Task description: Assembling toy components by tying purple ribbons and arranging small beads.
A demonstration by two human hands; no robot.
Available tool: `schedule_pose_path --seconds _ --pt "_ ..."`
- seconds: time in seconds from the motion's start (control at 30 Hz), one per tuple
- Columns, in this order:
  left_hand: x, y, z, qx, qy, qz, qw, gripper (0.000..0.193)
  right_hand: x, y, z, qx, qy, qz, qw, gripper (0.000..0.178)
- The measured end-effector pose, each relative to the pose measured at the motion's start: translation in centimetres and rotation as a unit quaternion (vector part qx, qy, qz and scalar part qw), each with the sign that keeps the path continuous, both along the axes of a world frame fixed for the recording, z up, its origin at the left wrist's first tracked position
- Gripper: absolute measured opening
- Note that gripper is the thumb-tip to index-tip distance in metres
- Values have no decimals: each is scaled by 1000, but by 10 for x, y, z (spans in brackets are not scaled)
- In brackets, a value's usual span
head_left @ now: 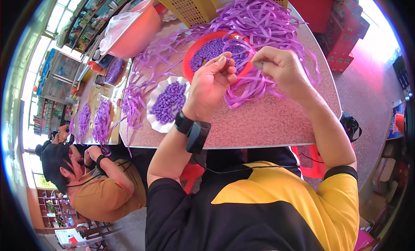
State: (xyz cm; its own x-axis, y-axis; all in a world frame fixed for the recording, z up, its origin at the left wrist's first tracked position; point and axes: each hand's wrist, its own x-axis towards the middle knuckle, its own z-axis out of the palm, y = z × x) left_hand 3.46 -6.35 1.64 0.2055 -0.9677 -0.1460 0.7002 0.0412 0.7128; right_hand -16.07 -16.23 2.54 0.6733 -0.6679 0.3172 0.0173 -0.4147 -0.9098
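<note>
My left hand point(211, 84) is closed in a pinch above the near part of a red bowl point(187, 65), with a bit of purple ribbon point(228, 59) at its fingertips. Just to the right, my right hand point(283, 69) pinches the same ribbon, and a thin pale stretch of it runs between the two hands. Small curled purple pieces point(207, 51) fill the red bowl. More such pieces point(166, 104) lie in a white scalloped dish point(152, 117) left of my left wrist. Behind and beside the bowl spreads a heap of loose purple ribbons point(266, 24).
A yellow basket point(186, 8) stands at the table's far edge. On the left is an orange-red basin point(138, 32) with a plastic bag. A person in a brown top point(108, 192) sits at the left beside ribbon bundles point(102, 121). Red boxes point(343, 39) are stacked at far right.
</note>
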Motion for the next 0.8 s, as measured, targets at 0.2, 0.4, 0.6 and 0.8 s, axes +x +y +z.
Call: schedule_pose_path --seconds 0.2,0.4,0.6,0.8 --pt "-20 -1 -10 -18 24 28 999 16 6 7 -4 -47 26 -34 998 5" --pt "-32 -2 -16 -19 40 24 999 16 8 7 -7 -65 36 -47 996 5" --pt "-35 3 -16 -55 9 23 998 20 9 8 -7 -45 40 -49 997 6" --pt "-40 7 -13 -49 -33 71 996 20 7 3 -8 66 10 20 998 8"
